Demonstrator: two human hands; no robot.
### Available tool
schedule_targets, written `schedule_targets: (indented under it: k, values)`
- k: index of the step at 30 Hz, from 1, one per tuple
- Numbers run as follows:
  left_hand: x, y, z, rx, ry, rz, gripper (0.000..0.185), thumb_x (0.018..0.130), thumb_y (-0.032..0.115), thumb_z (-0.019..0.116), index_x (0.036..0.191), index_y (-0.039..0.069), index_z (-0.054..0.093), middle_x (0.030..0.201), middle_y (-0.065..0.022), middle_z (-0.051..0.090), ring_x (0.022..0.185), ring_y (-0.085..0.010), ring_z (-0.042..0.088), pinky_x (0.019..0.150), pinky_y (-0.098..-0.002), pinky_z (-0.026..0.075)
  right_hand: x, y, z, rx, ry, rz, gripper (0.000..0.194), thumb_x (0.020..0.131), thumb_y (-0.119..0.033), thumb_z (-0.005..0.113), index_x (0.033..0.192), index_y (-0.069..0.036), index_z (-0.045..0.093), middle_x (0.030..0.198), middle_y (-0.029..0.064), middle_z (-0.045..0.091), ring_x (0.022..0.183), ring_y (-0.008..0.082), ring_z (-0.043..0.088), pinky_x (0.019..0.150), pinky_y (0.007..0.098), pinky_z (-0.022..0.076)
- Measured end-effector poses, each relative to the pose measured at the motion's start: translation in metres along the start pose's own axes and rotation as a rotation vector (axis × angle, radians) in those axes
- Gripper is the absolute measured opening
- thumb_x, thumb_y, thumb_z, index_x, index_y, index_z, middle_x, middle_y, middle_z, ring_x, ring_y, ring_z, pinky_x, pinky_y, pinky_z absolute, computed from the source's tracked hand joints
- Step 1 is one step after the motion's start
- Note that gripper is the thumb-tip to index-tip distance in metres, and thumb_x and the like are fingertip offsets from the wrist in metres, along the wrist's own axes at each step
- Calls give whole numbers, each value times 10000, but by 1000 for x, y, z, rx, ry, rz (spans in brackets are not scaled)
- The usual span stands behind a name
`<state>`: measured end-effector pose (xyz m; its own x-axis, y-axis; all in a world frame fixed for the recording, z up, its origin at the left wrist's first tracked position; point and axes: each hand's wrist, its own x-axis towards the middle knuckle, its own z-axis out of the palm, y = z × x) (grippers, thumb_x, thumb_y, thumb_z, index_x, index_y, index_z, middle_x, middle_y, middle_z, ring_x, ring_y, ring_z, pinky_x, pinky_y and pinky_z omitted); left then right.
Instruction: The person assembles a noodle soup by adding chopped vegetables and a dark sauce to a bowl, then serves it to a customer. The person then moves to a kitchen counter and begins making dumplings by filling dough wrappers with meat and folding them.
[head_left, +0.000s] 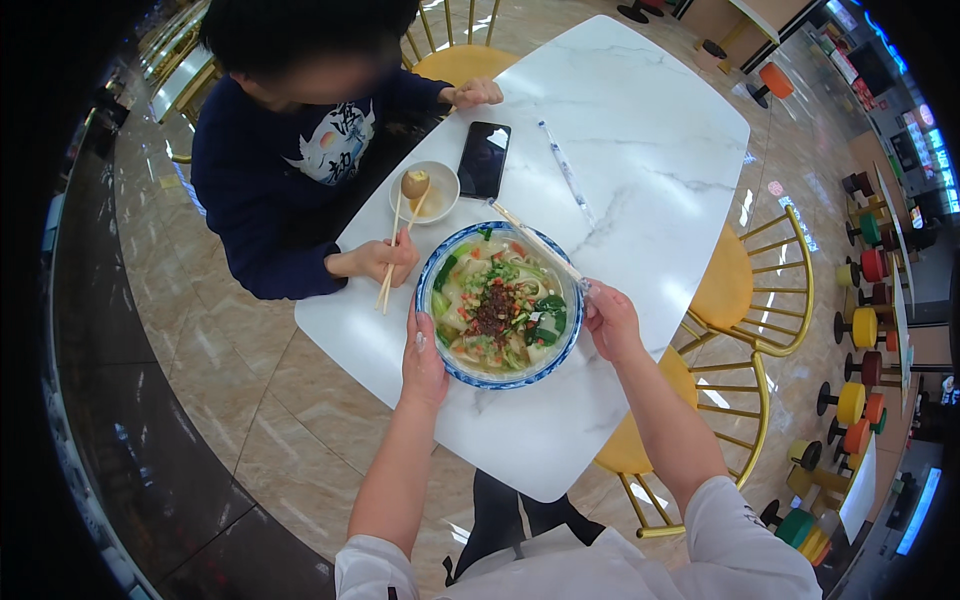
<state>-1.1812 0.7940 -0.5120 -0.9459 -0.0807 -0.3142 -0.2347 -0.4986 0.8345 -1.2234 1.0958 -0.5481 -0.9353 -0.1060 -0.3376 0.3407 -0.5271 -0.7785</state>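
Note:
A large blue-and-white bowl (512, 382) of soup stands on the white marble-look table in front of me. In it are broad noodles (474, 352), leafy greens (551, 319) and a dark minced topping (496, 307). My left hand (424, 364) grips the bowl's left side, thumb near the rim. At the opposite rim, my right hand (613, 321) pinches one end of a pair of chopsticks in a printed clear wrapper (536, 240). The chopsticks slant over the bowl's upper right edge; whether that hand also bears on the bowl, I cannot tell.
Across the table (645, 150), a seated person (262, 180) holds chopsticks (390, 277) at a small white bowl (452, 187) with a bitten brown egg (415, 184). A black phone (484, 161) and another wrapped pair of chopsticks (566, 172) lie beyond. Yellow-seated chairs (724, 277) stand right.

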Motion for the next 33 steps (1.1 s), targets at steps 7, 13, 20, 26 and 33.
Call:
schedule_targets:
  k: [7,13,20,26,33]
  values:
    - [-5,1,-9,-75,-85,70,752,1103,539,410,1657,87,177,1645,-102,342,1494,-239,387,1232,-392,333,7,-3,-3,-59,30,97,242,1039,-269,596,901,-73,627,873,36,664,791,159,655,715,316,568]
    - [-113,-6,-57,-93,82,-138,754,1089,588,387,1654,115,224,1650,-137,363,1488,-276,406,1238,-428,305,-35,-16,-19,4,-13,255,550,1102,-549,382,932,-78,611,1083,154,736,819,241,715,723,362,598]
    - [-471,-10,-112,-52,655,-222,610,1085,450,490,1564,87,383,1525,-163,510,1357,-288,540,1137,-417,413,-198,43,-28,62,-105,486,558,1112,-531,371,819,-113,598,972,133,738,771,259,716,744,408,587]
    - [-836,-134,-75,-11,1320,-234,302,1074,203,550,1360,112,582,1170,-46,687,985,-175,677,803,-315,526,-401,117,-15,-391,-588,994,505,1112,-478,386,878,-97,623,946,145,747,781,293,730,794,440,603]
    - [-1098,-371,65,-377,1845,-122,351,1055,171,536,1401,114,525,1077,-46,683,892,-181,674,725,-355,539,-532,221,74,-1122,-1082,1056,464,1097,-433,434,1011,-35,656,1007,151,740,847,275,732,788,412,609]
